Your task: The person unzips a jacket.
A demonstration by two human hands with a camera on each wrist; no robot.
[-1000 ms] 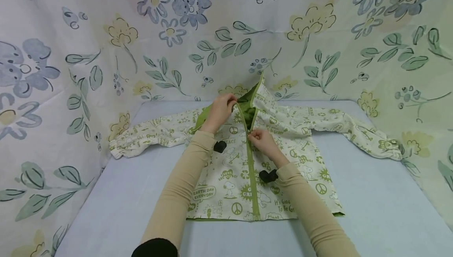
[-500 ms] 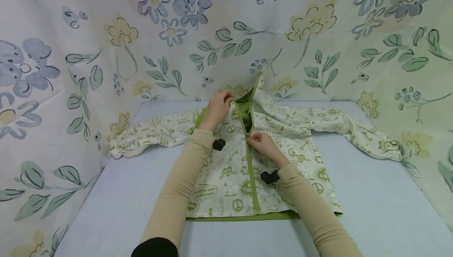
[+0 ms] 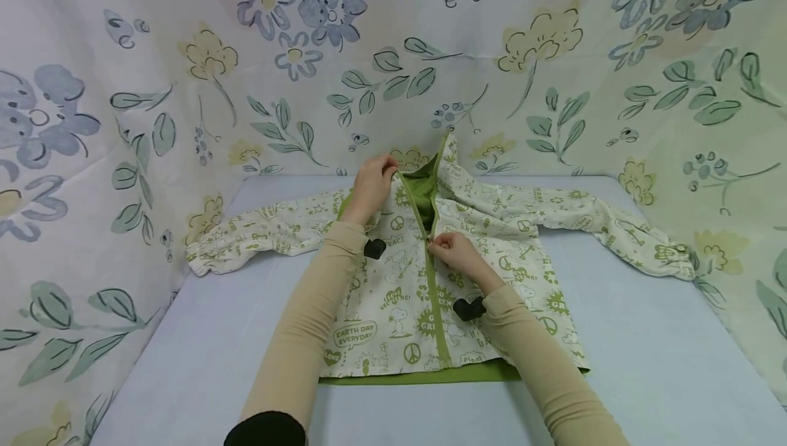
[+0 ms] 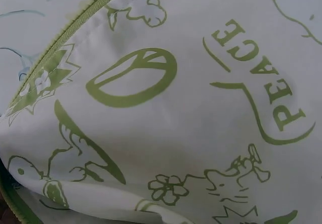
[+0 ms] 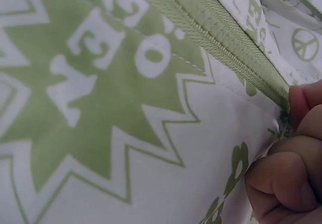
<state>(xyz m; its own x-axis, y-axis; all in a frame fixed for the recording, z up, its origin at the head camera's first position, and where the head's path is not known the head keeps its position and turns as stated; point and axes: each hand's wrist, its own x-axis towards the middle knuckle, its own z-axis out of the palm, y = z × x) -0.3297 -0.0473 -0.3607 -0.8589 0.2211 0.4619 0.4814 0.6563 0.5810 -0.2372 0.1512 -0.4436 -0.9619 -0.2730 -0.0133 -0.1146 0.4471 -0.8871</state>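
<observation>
**A:** Scanning left to right: floral sheet (image 3: 92, 125) covered the left wall, the back and the right side. Pale blue table (image 3: 645, 364) below. What did you log for the jacket?

**B:** Jacket (image 3: 393, 309) lay flat mid-table, front up, hem toward the person. White cloth, green cartoon and peace-sign print, green lining. Left sleeve (image 3: 246, 241) reached out to the left wall, cuff bunched just beside it.

**A:** Left hand?

**B:** Left hand (image 3: 371, 190) sat at the collar, left of the zip. Fingers curled over the collar edge, gripping the cloth and holding it up. The left wrist view showed only print, "PEACE" and a peace sign, so no fingers visible there.

**A:** Zip?

**B:** Green zip (image 3: 439, 309) ran up the centre from the hem. Closed below the right hand, open above it, green lining (image 3: 424, 190) showing in the gap.

**A:** Right hand?

**B:** Right hand (image 3: 451, 251) was on the zip at chest height. Fingers bent tight, thumb and forefinger pinching at the zip line. Right wrist view confirmed curled fingertips (image 5: 282, 183) touching the zip tape. Couldn't see the puller itself.

**A:** Further right?

**B:** Right sleeve (image 3: 615, 231) stretched toward the right wall, cuff near the sheet. Both forearms wore tan sleeves.
</observation>
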